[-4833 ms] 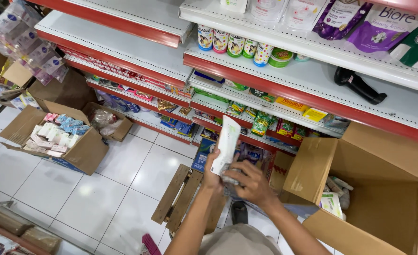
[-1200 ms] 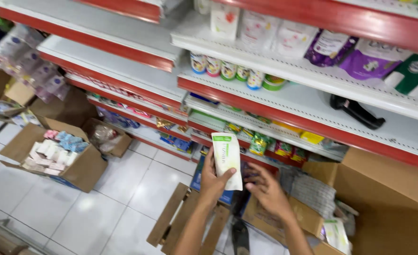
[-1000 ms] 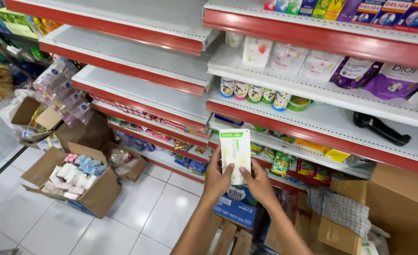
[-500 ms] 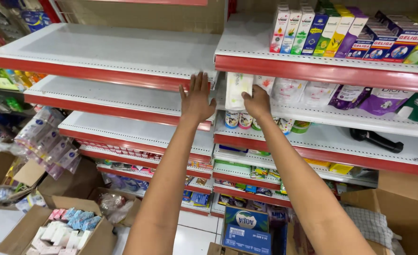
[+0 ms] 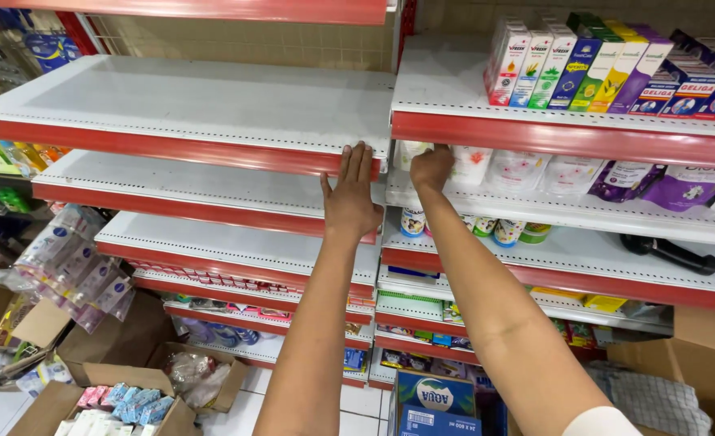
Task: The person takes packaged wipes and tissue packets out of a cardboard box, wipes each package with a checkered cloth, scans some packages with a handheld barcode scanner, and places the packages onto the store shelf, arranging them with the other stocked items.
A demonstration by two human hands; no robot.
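My left hand (image 5: 352, 194) lies flat against the red front edge of an empty white shelf (image 5: 212, 105), fingers stretched upward and holding nothing. My right hand (image 5: 431, 166) reaches under the upper right shelf, fingers curled on a white and green pouch (image 5: 410, 152). Only the pouch's lower left part shows, and it stands at the left end of a row of white refill pouches (image 5: 519, 169) on the second right shelf (image 5: 567, 211).
Upright product boxes (image 5: 583, 64) fill the top right shelf, and purple pouches (image 5: 664, 182) lie further right. Small jars (image 5: 503, 230) and a black handheld device (image 5: 668, 252) sit lower. Open cardboard boxes (image 5: 123, 404) stand on the tiled floor, with another carton (image 5: 434, 404) below.
My view tilted up from the floor boxes to the shelves. Both hands rose with the pouch; my left hand let go and moved to the shelf edge while my right pushed the pouch in.
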